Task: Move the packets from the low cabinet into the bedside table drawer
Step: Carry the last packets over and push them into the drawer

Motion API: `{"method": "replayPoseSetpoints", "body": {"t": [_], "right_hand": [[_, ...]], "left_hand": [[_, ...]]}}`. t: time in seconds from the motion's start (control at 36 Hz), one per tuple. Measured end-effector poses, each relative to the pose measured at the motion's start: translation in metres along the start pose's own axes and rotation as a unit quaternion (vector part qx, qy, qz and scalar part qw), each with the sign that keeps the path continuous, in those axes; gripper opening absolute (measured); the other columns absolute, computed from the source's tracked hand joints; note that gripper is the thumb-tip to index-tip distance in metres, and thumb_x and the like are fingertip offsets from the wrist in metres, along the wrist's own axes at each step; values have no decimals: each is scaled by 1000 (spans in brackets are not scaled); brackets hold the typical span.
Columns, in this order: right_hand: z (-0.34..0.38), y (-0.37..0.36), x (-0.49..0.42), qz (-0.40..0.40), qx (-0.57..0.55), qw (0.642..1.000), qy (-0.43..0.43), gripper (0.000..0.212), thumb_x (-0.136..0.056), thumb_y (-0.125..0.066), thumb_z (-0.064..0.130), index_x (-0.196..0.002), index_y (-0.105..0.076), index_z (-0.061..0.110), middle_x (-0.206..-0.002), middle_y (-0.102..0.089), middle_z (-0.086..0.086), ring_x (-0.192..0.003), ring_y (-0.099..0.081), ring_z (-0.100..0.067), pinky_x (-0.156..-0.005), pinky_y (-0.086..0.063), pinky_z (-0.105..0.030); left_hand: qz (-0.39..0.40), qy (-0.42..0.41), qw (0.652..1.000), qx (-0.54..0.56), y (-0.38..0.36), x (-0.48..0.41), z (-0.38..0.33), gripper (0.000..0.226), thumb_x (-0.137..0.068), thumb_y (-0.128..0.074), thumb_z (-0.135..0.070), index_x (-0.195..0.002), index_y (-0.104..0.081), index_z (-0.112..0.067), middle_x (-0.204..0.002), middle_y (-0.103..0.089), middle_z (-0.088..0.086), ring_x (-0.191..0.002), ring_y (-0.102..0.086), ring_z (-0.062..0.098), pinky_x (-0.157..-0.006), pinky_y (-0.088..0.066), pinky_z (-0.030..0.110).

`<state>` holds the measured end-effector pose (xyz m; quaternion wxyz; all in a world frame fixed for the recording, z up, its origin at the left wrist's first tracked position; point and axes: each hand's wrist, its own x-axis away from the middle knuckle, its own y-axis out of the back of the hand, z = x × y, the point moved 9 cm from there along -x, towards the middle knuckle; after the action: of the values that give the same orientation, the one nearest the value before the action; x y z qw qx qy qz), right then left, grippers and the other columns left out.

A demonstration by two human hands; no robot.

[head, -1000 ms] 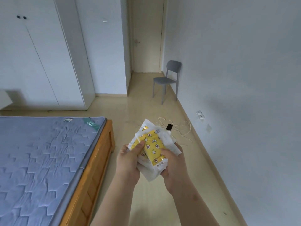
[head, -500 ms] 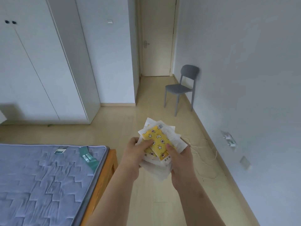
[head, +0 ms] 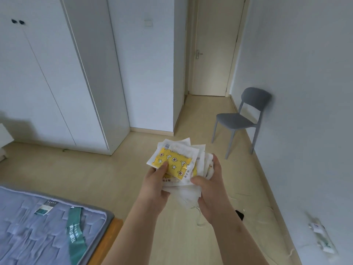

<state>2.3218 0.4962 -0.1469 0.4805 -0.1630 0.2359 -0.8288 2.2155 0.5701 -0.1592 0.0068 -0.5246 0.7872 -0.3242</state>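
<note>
packets [head: 175,162] now turned more sideways than before, yellow one on top, left hand [head: 155,185] pinching their left edge, right hand [head: 212,190] gripping their right side, grey chair [head: 242,120] beyond the right hand, bed [head: 47,228] left of the left hand

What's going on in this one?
A person holds a loose stack of packets in both hands. The left hand presses its thumb on the top yellow patterned packet, and the right hand grips the stack's right side. A bed corner lies to the left, and a grey chair stands by the right wall.
</note>
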Motion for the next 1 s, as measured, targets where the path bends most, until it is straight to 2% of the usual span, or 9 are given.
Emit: {"method": "replayPoseSetpoints", "body": {"t": [0.08,0.22,0.31,0.47,0.61,0.75,0.86,0.92,1.0], "right_hand": [[-7,0,-59,1,15,1000,-21,75,-82,-51,-17,-136,-35,32,-136,-50,-9,-111,-61,-30,-89,-51,-54],[-15,-3,-150,-5,34,999,-13,71,-80,-63,-4,-139,-34,23,-139,-46,-15,-115,-58,-34,-91,-47,-62],[-16,-13,-211,-4,28,1000,-4,75,-72,-71,9,-138,-37,21,-140,-47,-13,-119,-55,-34,-94,-44,-63],[-18,-60,-341,-1,27,1000,1,61,-83,-59,-9,-135,-42,16,-131,-54,-16,-110,-61,-36,-88,-50,-56],[-22,-110,-432,6,-1,1000,-8,56,-84,-57,-9,-130,-48,23,-106,-68,-6,-86,-69,-21,-78,-55,-44],[-53,-158,-507,40,-2,998,-49,52,-83,-58,-10,-123,-53,23,-96,-69,-2,-75,-69,-16,-71,-56,-39],[-85,-205,-571,83,11,993,-77,55,-81,-58,-12,-124,-53,23,-111,-67,-8,-96,-67,-26,-91,-50,-51],[-102,-227,-602,101,17,990,-97,58,-81,-59,-11,-127,-50,24,-113,-67,-6,-100,-66,-27,-92,-49,-53],[-130,-258,-646,142,26,980,-133,59,-83,-59,-9,-129,-47,26,-113,-67,-3,-95,-68,-22,-80,-55,-43]], "left_hand": [[-10,-4,1000,23,-3,-45,-13,24,-98,-46,-16,-116,-60,-8,-91,-74,7,-74,-72,21,-55,-57,29],[-17,9,998,61,-2,-119,-34,21,-97,-47,-17,-110,-62,-9,-90,-73,7,-72,-71,19,-59,-57,29],[-5,15,997,78,-2,-177,-53,21,-97,-45,-17,-105,-62,-7,-94,-72,9,-81,-68,23,-71,-54,36],[-37,-27,999,-7,11,-299,-133,19,-97,-44,-16,-103,-61,-11,-97,-69,8,-82,-65,24,-70,-53,36],[-99,-71,989,-77,36,-380,-205,22,-96,-50,-23,-110,-59,-9,-105,-69,11,-89,-65,27,-84,-53,41],[-178,-87,974,-112,79,-439,-250,32,-90,-58,-39,-102,-61,-10,-99,-70,11,-86,-68,29,-73,-56,39],[-231,-99,966,-62,116,-488,-280,32,-93,-53,-40,-101,-59,-10,-95,-68,9,-75,-65,25,-51,-48,28],[-249,-104,962,-34,132,-512,-293,31,-96,-49,-37,-104,-58,-9,-98,-68,10,-81,-66,27,-57,-50,32],[-260,-103,960,14,153,-547,-310,28,-99,-44,-29,-110,-57,-6,-102,-69,12,-85,-67,27,-58,-53,32]]}}
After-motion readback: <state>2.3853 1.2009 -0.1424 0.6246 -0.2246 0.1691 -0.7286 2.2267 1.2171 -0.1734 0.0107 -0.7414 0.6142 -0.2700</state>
